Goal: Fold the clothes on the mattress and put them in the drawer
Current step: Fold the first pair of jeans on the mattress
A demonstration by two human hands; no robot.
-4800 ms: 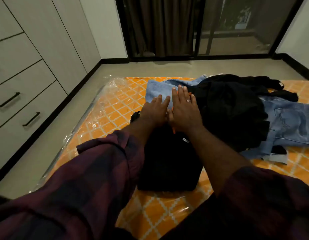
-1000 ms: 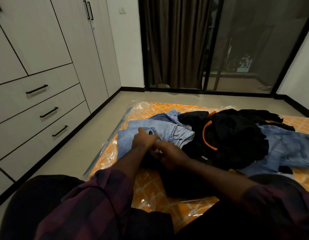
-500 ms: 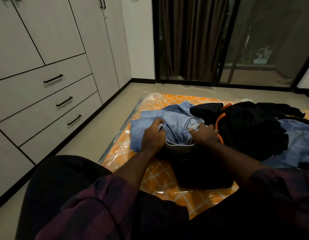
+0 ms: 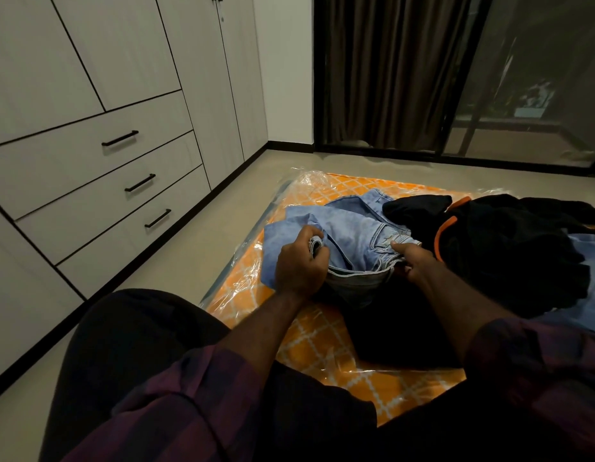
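Clutching jeans [image 4: 352, 235] by waistband, left hand [image 4: 297, 271] grip curled; right hand [image 4: 414, 263] pinching opposite side, denim between both

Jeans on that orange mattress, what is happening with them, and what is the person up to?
A person is sorting laundry. The left hand and the right hand both grip the waistband of the light blue jeans, which lie partly over a folded black garment on the mattress. A heap of dark clothes waits to the right. The wardrobe drawers are all shut.
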